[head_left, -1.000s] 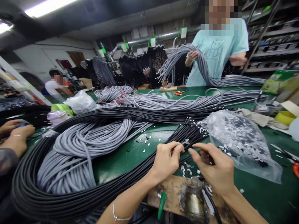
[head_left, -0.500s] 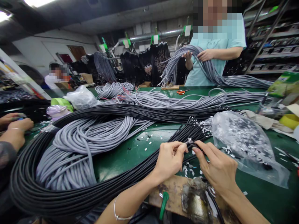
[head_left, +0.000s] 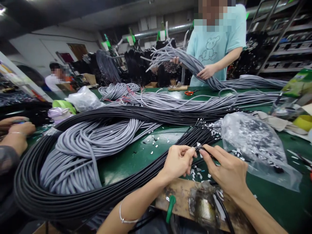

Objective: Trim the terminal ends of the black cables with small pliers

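My left hand [head_left: 179,160] and my right hand [head_left: 225,167] meet fingertip to fingertip above the table. Between the right thumb and forefinger is pinched a thin black cable [head_left: 203,148]. The left fingers are also pinched together at its end, where a small white foil-like scrap [head_left: 198,144] sticks up; what exactly they grip is partly hidden. Just behind lie the cut ends of a black cable bundle [head_left: 197,135], which loops round to the left. Below the hands sits a worn wooden board [head_left: 180,191] carrying a metal block wrapped in clear material [head_left: 204,208] and a green-handled part [head_left: 171,208].
Grey cable coils [head_left: 97,143] lie inside the black loop. A clear bag of scraps [head_left: 253,139] is at right. Orange-handled scissors [head_left: 190,93] lie farther back. Opposite, a person [head_left: 216,48] holds grey cables [head_left: 185,60]; another person's hands [head_left: 18,130] are at left.
My hands stay nearly in place, their fingertips slightly closer together at the cable end. The person opposite has lowered their hands and swung the grey cable ends to the left.
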Action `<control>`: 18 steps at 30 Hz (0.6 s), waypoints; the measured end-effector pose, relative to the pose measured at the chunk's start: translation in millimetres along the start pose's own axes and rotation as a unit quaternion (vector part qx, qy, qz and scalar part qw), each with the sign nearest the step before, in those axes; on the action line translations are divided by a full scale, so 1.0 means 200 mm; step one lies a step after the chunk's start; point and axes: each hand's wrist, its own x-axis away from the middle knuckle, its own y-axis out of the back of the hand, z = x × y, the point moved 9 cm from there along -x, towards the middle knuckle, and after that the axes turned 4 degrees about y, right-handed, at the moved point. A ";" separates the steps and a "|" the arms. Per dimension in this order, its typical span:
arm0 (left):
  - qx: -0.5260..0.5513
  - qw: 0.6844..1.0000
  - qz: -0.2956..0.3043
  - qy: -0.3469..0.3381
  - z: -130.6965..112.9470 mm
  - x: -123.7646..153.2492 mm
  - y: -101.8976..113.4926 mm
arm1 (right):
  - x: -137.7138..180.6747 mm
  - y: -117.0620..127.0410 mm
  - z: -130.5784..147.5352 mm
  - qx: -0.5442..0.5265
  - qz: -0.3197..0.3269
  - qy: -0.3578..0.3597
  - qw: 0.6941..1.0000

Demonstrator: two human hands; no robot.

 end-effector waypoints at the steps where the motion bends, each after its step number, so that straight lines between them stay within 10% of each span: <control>1: 0.004 1.000 0.002 0.001 0.00 0.00 0.00 | 0.00 0.00 0.00 -0.002 -0.002 -0.001 1.000; 18: -0.057 0.992 -0.013 -0.116 -0.10 0.02 0.01 | -0.03 0.09 0.04 0.007 -0.067 0.054 0.996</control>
